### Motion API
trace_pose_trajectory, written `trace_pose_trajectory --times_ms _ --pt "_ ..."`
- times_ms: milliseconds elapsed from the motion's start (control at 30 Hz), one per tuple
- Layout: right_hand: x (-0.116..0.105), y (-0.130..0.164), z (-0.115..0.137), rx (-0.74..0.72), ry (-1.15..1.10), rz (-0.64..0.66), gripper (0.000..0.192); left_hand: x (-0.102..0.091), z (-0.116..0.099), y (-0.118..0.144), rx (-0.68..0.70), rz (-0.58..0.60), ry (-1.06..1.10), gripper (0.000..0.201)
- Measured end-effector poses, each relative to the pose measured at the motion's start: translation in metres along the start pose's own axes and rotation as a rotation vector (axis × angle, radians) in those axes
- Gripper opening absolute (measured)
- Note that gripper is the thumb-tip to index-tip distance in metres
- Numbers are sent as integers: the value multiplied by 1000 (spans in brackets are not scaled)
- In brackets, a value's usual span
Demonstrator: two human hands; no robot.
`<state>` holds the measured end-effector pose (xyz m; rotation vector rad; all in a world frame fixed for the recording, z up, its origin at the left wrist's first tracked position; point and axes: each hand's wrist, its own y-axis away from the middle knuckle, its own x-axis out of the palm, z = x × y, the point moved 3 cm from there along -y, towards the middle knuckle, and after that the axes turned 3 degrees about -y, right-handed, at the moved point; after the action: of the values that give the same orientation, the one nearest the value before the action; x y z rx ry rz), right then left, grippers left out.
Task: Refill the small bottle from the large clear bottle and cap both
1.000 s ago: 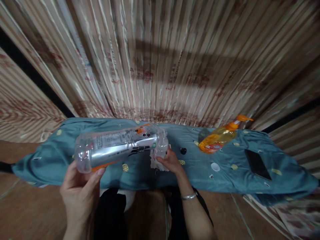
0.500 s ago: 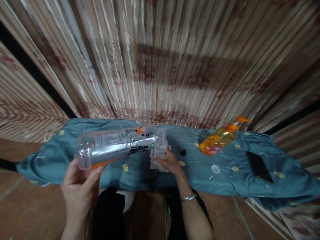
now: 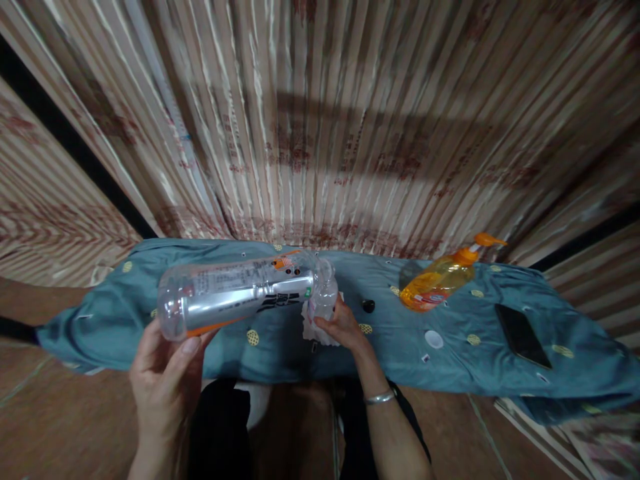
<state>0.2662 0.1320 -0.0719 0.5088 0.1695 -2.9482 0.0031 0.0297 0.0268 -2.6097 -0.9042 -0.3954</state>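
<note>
Teal cloth [image 3: 125,313]: left hand [image 3: 165,383] is gripping bottle [image 3: 235,297] sideways; right hand [image 3: 343,327], at three o'clock, is pinching its neck with tissue [image 3: 314,330].

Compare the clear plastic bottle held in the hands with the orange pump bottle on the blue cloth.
The clear plastic bottle with the silver label is held sideways off the cloth by the left hand and right hand; the orange pump bottle stands free on the blue patterned cloth. The clear one looks empty and longer; the orange one holds amber liquid and carries a pump. Both are see-through plastic.
</note>
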Motion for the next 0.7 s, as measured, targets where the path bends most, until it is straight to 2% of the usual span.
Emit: trace_pose_trajectory --times_ms 700 --pt "0 -1 -2 28 24 10 48 -1 1 0 10 30 7 42"
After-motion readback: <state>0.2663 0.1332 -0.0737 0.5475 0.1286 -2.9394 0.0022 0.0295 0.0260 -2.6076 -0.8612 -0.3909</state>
